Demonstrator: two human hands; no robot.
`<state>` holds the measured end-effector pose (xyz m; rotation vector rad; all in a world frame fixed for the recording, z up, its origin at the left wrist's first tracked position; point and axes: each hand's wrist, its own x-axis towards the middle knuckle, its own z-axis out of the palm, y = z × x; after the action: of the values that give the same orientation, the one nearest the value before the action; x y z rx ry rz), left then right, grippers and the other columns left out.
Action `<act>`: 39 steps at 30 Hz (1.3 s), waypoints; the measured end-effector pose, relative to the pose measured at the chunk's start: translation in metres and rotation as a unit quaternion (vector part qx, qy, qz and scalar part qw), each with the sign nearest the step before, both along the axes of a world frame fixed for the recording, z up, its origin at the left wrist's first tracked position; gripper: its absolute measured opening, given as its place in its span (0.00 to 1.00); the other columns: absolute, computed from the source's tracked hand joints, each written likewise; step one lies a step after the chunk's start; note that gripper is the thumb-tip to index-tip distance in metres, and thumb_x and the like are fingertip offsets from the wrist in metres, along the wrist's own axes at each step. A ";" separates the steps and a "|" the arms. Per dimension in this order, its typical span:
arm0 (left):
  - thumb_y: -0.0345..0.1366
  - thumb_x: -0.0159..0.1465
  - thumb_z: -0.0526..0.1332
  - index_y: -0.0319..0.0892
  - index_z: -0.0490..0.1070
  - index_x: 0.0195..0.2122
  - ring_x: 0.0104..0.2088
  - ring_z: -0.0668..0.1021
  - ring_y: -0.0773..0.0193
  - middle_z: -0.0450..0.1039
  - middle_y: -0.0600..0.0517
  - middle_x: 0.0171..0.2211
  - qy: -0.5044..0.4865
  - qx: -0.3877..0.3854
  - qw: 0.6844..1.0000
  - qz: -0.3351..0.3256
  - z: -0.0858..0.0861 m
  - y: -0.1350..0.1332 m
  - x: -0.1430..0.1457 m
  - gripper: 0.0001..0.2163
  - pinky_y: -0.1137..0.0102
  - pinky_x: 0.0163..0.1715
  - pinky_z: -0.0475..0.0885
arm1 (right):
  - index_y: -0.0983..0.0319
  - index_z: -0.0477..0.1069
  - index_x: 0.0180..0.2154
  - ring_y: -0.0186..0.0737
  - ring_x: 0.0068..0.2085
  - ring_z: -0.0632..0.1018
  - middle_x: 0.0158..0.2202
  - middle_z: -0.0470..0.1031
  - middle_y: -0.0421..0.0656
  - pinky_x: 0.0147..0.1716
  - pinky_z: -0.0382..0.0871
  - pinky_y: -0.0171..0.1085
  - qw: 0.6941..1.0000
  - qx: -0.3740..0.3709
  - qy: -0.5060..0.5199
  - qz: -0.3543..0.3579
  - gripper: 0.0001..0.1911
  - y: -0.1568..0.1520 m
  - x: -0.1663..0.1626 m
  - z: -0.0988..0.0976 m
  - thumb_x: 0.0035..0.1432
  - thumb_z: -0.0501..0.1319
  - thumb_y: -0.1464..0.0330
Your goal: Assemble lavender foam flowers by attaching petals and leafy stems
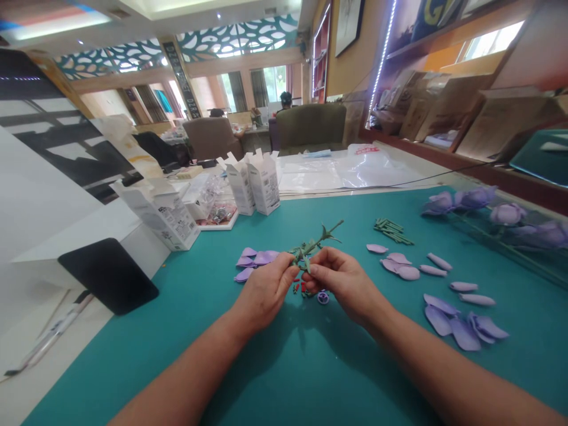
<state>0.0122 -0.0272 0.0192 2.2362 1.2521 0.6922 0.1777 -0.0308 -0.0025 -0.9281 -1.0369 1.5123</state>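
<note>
Between my two hands, above the mat, is a green artificial flower stem point(314, 244) with small pointed leaf parts, its tip slanting up to the right. My left hand point(268, 287) is closed on its lower end. With thumb and fingers, my right hand point(339, 273) pinches a leaf-like part of the same stem. Under the hands lie small red and green pieces point(303, 289) and a purple ring-shaped piece point(323, 297), partly hidden. Purple petals point(252, 260) lie just beyond my left hand.
On the green mat point(213, 355), at right, are green sticks point(393, 231), pale petals point(400, 266), bud-shaped pieces point(470, 293) and purple petals point(461, 325). Finished-looking purple flowers point(508, 214) lie behind. White boxes point(264, 183) and a black tablet-like panel point(107, 276) stand left. People sit far back.
</note>
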 end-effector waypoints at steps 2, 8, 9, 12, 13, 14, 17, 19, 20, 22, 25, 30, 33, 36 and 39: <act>0.41 0.67 0.44 0.43 0.62 0.35 0.30 0.69 0.63 0.67 0.53 0.28 -0.006 -0.003 1.000 0.001 -0.001 0.000 0.000 0.12 0.69 0.33 0.64 | 0.62 0.67 0.25 0.34 0.23 0.76 0.22 0.76 0.39 0.27 0.71 0.36 1.000 0.001 0.002 -0.003 0.19 0.000 0.000 0.000 0.39 0.72 0.58; 0.42 0.67 0.44 0.44 0.61 0.33 0.29 0.68 0.64 0.65 0.54 0.27 -0.006 0.002 1.000 0.005 -0.002 -0.001 0.002 0.12 0.70 0.31 0.62 | 0.62 0.67 0.24 0.33 0.23 0.76 0.21 0.76 0.39 0.26 0.71 0.35 1.000 0.001 0.013 -0.006 0.19 -0.001 -0.002 0.000 0.38 0.72 0.58; 0.42 0.67 0.44 0.44 0.61 0.33 0.28 0.67 0.64 0.65 0.54 0.27 -0.005 0.002 1.000 0.006 -0.002 -0.001 0.002 0.12 0.70 0.31 0.62 | 0.62 0.67 0.24 0.33 0.22 0.76 0.21 0.75 0.39 0.25 0.71 0.35 1.000 0.000 0.014 -0.008 0.19 -0.001 -0.002 0.000 0.38 0.72 0.58; 0.43 0.67 0.43 0.44 0.61 0.32 0.28 0.67 0.64 0.65 0.54 0.27 -0.005 0.002 1.000 0.007 -0.002 -0.001 0.003 0.13 0.69 0.31 0.61 | 0.62 0.67 0.24 0.33 0.22 0.75 0.21 0.75 0.39 0.25 0.71 0.35 1.000 -0.001 0.014 -0.012 0.20 -0.002 -0.002 0.000 0.37 0.73 0.58; 0.43 0.67 0.43 0.44 0.61 0.32 0.29 0.68 0.64 0.65 0.54 0.28 -0.005 0.000 1.000 0.007 -0.003 -0.001 0.003 0.13 0.69 0.31 0.62 | 0.62 0.67 0.24 0.33 0.22 0.75 0.21 0.75 0.39 0.25 0.71 0.35 1.000 -0.001 0.013 -0.013 0.20 -0.002 -0.002 0.001 0.36 0.73 0.57; 0.43 0.67 0.43 0.44 0.61 0.33 0.29 0.68 0.64 0.65 0.54 0.28 -0.005 -0.001 1.000 0.008 -0.003 -0.002 0.003 0.13 0.69 0.31 0.62 | 0.62 0.67 0.24 0.33 0.22 0.75 0.21 0.75 0.39 0.25 0.71 0.35 1.000 0.000 0.013 -0.014 0.20 -0.002 -0.003 0.001 0.36 0.73 0.58; 0.43 0.67 0.43 0.44 0.62 0.33 0.29 0.68 0.64 0.65 0.54 0.27 -0.002 -0.002 1.000 0.009 -0.003 -0.002 0.003 0.13 0.69 0.31 0.62 | 0.62 0.67 0.23 0.34 0.22 0.75 0.21 0.75 0.39 0.25 0.71 0.35 1.000 0.007 0.012 -0.015 0.19 -0.002 -0.003 0.000 0.37 0.72 0.58; 0.43 0.67 0.43 0.44 0.62 0.33 0.28 0.68 0.64 0.65 0.54 0.27 0.000 0.000 1.000 0.010 -0.004 -0.001 0.003 0.13 0.70 0.30 0.62 | 0.62 0.67 0.23 0.34 0.22 0.76 0.21 0.75 0.39 0.25 0.71 0.35 1.000 0.012 0.009 -0.015 0.19 -0.002 -0.003 0.000 0.38 0.72 0.58; 0.43 0.67 0.43 0.44 0.62 0.33 0.28 0.68 0.64 0.65 0.54 0.27 0.001 0.002 1.000 0.010 -0.004 -0.001 0.003 0.13 0.70 0.30 0.62 | 0.62 0.68 0.23 0.34 0.22 0.76 0.21 0.75 0.39 0.25 0.71 0.35 1.000 0.015 0.008 -0.015 0.18 -0.002 -0.002 0.000 0.38 0.72 0.58; 0.43 0.67 0.44 0.44 0.61 0.32 0.28 0.68 0.64 0.64 0.55 0.26 0.002 0.005 1.000 0.011 -0.005 -0.001 0.003 0.12 0.70 0.29 0.62 | 0.62 0.68 0.23 0.34 0.22 0.76 0.21 0.75 0.39 0.25 0.71 0.35 1.000 0.018 0.005 -0.015 0.18 -0.002 -0.002 -0.001 0.39 0.72 0.59; 0.42 0.67 0.44 0.44 0.59 0.30 0.27 0.67 0.64 0.63 0.55 0.26 0.001 0.006 1.000 0.013 -0.005 -0.002 0.004 0.12 0.70 0.29 0.61 | 0.62 0.68 0.23 0.34 0.22 0.75 0.21 0.75 0.39 0.25 0.71 0.35 1.000 0.021 0.003 -0.016 0.17 -0.001 -0.003 -0.002 0.40 0.72 0.59; 0.41 0.67 0.45 0.44 0.58 0.30 0.27 0.66 0.65 0.63 0.56 0.26 -0.023 -0.001 1.000 0.011 -0.004 0.000 0.003 0.11 0.70 0.28 0.59 | 0.62 0.68 0.24 0.33 0.23 0.75 0.21 0.75 0.39 0.26 0.71 0.35 1.000 0.018 -0.003 -0.014 0.18 -0.002 -0.002 -0.001 0.40 0.72 0.58; 0.41 0.67 0.46 0.43 0.59 0.29 0.27 0.65 0.66 0.61 0.56 0.25 -0.068 -0.045 0.997 -0.001 -0.003 0.002 0.001 0.11 0.70 0.28 0.60 | 0.63 0.69 0.26 0.34 0.24 0.76 0.23 0.76 0.40 0.27 0.71 0.36 1.000 0.005 -0.012 -0.002 0.19 -0.001 -0.001 -0.001 0.41 0.71 0.56; 0.44 0.67 0.46 0.43 0.58 0.29 0.22 0.61 0.68 0.57 0.58 0.22 -0.130 -0.115 0.985 -0.013 -0.002 0.005 -0.002 0.13 0.72 0.23 0.59 | 0.63 0.71 0.29 0.35 0.26 0.77 0.25 0.76 0.41 0.28 0.71 0.36 1.000 -0.005 -0.023 0.002 0.21 0.000 0.000 -0.002 0.43 0.69 0.52; 0.46 0.67 0.46 0.43 0.56 0.28 0.20 0.57 0.70 0.53 0.59 0.20 -0.171 -0.152 0.973 -0.012 -0.002 0.007 -0.005 0.15 0.73 0.20 0.56 | 0.63 0.71 0.29 0.35 0.27 0.76 0.26 0.75 0.41 0.27 0.70 0.35 0.999 -0.008 -0.037 0.001 0.22 0.001 0.000 -0.002 0.43 0.68 0.50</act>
<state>0.0071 -0.0206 0.0173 1.7913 1.0755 0.7804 0.1778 -0.0298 -0.0048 -1.0011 -1.0796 1.4997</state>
